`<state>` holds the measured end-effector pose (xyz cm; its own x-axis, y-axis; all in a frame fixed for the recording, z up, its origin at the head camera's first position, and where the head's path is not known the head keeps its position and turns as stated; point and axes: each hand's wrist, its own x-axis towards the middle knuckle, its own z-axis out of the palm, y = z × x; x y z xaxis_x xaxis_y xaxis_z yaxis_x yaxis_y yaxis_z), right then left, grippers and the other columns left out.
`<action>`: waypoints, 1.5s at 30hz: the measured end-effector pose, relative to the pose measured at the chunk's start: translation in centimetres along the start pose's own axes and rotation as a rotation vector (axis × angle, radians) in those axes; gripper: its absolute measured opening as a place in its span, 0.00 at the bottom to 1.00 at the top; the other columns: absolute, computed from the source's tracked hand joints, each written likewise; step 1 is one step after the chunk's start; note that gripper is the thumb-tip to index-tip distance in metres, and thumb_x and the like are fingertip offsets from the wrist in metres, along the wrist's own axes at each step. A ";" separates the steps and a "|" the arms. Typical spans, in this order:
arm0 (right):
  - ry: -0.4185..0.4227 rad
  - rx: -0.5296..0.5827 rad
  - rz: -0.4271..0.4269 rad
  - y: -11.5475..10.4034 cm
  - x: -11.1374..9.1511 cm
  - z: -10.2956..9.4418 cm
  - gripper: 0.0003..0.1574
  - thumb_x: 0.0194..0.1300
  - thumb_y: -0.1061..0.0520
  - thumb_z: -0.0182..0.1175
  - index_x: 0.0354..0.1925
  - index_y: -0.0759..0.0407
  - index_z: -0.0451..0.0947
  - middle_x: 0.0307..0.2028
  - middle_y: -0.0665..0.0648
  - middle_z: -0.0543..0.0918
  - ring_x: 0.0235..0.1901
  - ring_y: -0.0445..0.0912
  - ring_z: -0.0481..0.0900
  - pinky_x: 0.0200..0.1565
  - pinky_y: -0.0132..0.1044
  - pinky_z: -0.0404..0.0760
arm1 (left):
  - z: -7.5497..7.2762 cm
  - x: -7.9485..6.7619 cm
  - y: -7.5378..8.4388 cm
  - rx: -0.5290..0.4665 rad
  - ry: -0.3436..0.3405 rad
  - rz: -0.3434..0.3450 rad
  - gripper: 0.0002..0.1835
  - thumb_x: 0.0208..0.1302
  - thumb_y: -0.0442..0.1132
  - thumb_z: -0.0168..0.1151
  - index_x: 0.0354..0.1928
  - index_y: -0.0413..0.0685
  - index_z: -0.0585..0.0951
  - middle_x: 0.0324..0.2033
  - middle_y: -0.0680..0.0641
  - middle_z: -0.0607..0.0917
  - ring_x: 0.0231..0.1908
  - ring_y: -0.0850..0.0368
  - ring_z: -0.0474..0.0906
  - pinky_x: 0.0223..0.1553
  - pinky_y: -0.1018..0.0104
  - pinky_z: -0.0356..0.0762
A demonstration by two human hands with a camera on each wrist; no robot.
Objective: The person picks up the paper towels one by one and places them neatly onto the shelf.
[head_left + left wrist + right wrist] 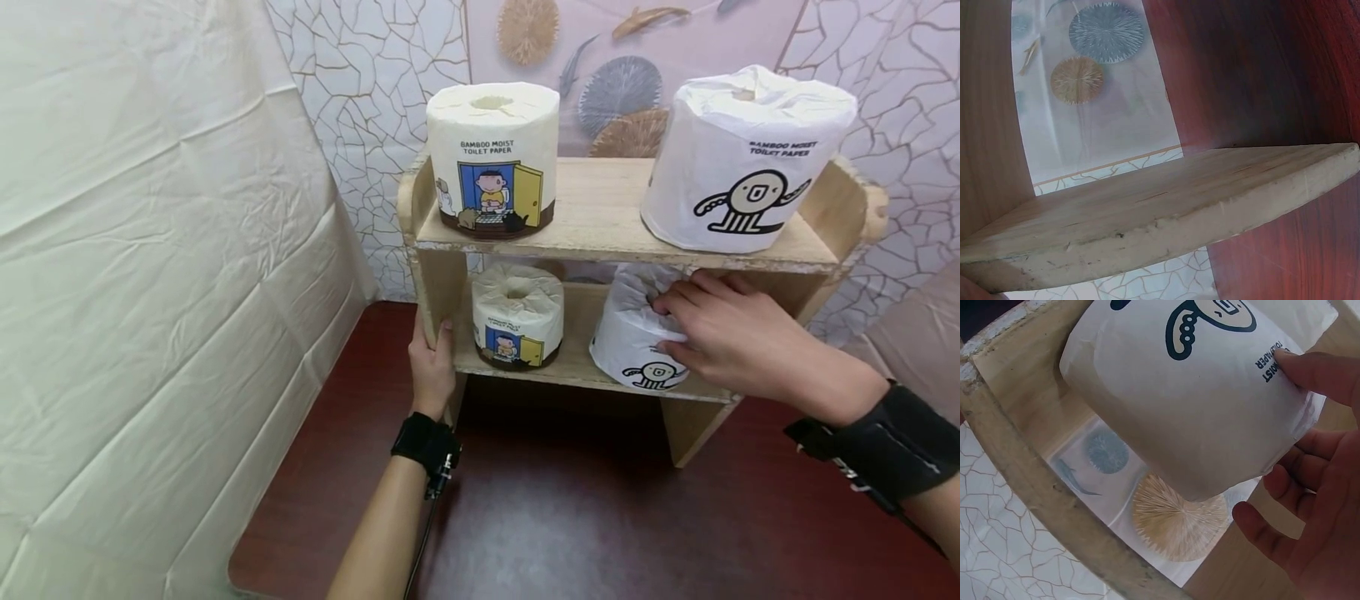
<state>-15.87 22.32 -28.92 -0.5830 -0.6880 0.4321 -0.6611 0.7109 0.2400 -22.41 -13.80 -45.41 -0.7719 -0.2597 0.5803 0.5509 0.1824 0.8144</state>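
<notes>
On the lower shelf at the right, my right hand (731,333) grips a white-wrapped toilet paper roll (630,337) by its top edge. The roll leans a little and carries a black cartoon figure. In the right wrist view the thumb presses the printed side of this roll (1191,412), with the fingers around its top end. My left hand (432,367) holds the left side panel of the wooden shelf (600,250), thumb on the near side. The left wrist view shows mostly the panel's edge (1166,231); little of the hand appears there.
A cream toilet paper roll (517,321) stands lower left on the shelf. Above are another cream roll (492,167) and a large white roll (742,167). The shelf stands on a dark red table (570,517), beside a pale cloth wall (150,292) at left.
</notes>
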 end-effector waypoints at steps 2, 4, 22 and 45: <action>-0.015 0.005 0.016 0.1 -0.1 0.1 0.27 0.51 0.52 0.77 0.47 0.60 0.80 0.44 0.60 0.83 0.52 0.60 0.77 0.48 0.59 0.76 | 0.0 -0.2 0.8 -0.002 -0.003 0.001 0.29 0.81 0.32 0.53 0.80 0.40 0.64 0.62 0.28 0.80 0.58 0.31 0.81 0.53 0.35 0.79; -0.033 0.011 0.033 0.1 -0.2 0.3 0.27 0.52 0.52 0.77 0.47 0.60 0.80 0.45 0.61 0.83 0.53 0.61 0.76 0.49 0.60 0.75 | 0.0 -0.3 1.1 -0.004 -0.004 -0.002 0.29 0.81 0.32 0.53 0.79 0.39 0.64 0.62 0.28 0.80 0.57 0.30 0.81 0.53 0.36 0.79; -0.060 0.025 0.075 0.2 -0.1 0.5 0.28 0.53 0.52 0.78 0.49 0.60 0.80 0.47 0.62 0.84 0.56 0.63 0.76 0.51 0.62 0.75 | -0.2 0.2 -1.8 0.010 -0.005 0.063 0.29 0.82 0.39 0.54 0.81 0.51 0.64 0.64 0.34 0.80 0.60 0.41 0.82 0.53 0.40 0.82; -0.071 0.133 0.144 0.0 -0.7 1.6 0.29 0.62 0.61 0.74 0.59 0.69 0.78 0.54 0.68 0.80 0.61 0.68 0.73 0.61 0.64 0.72 | -0.1 0.2 -1.6 -0.022 0.001 0.040 0.29 0.82 0.37 0.55 0.80 0.51 0.66 0.64 0.36 0.81 0.61 0.41 0.82 0.56 0.41 0.81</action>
<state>-16.27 22.57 -30.62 -0.7050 -0.5922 0.3902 -0.6220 0.7806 0.0609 -23.38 -14.23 -46.60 -0.7485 -0.2539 0.6126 0.5884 0.1719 0.7901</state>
